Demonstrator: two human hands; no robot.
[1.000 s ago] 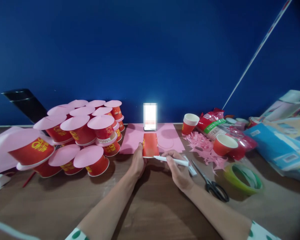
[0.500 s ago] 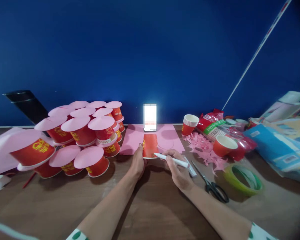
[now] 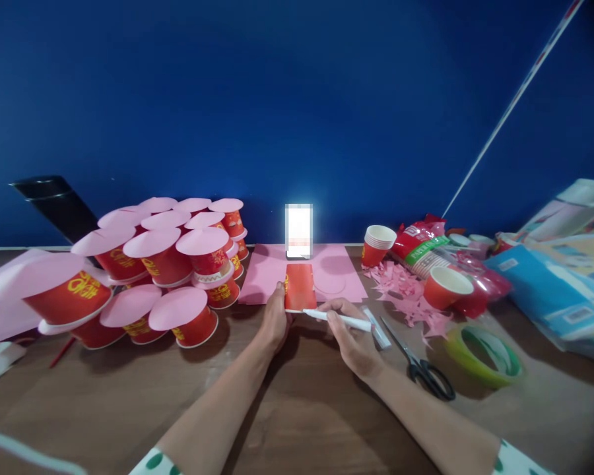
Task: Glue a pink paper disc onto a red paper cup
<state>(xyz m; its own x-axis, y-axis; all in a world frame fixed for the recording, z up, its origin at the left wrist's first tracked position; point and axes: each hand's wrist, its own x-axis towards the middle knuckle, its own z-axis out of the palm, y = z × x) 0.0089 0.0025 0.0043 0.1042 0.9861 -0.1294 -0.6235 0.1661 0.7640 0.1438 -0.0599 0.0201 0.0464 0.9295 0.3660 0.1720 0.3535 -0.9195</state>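
A red paper cup (image 3: 301, 287) with yellow lettering is upside down in front of me, its white rim toward me. My left hand (image 3: 276, 322) is closed around the cup's left side. Between the fingers of my right hand (image 3: 350, 336) is a white marker (image 3: 344, 320), its tip at the cup's lower rim. Whether the tip touches the cup I cannot tell. Behind the cup lies a pink paper sheet (image 3: 260, 277) with a faint round outline to the right.
Stacked red cups (image 3: 192, 326) topped with pink paper discs (image 3: 178, 308) crowd the left. To the right are scissors (image 3: 428, 376), a roll of tape (image 3: 485, 356), pink scraps (image 3: 406, 293), a paper cup (image 3: 445, 288) and a red plastic bag (image 3: 418, 247). A bright pixelated screen (image 3: 299, 229) stands behind.
The marker's tip has shifted slightly left and down along the cup's rim, and the marker lies flatter. My left hand keeps its hold on the cup.
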